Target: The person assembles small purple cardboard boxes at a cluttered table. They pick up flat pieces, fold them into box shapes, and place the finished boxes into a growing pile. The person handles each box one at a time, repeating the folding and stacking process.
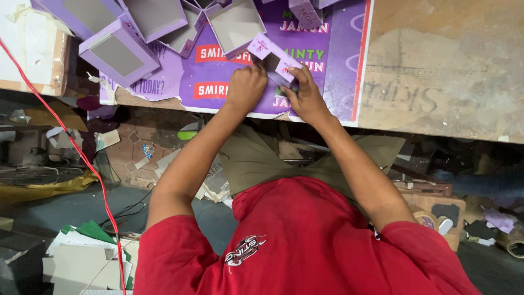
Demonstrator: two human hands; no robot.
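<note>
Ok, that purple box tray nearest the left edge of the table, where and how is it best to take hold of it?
Probably by its two long side walls, coming down from above. The purple box tray lies open side up on the table, with raised walls around a grey floor, and its near-left corner overhangs the table edge. Neighbouring trays crowd its right side, so the free left side looks easier.

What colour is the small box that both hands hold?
Light purple small box, grey inside; seen in the head view.

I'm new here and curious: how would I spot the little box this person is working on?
Find the purple printed sheet on the worn workbench. Near its front edge, the left hand and right hand meet on a small purple box. Unlike the finished open boxes clustered behind, it is only half folded.
</note>
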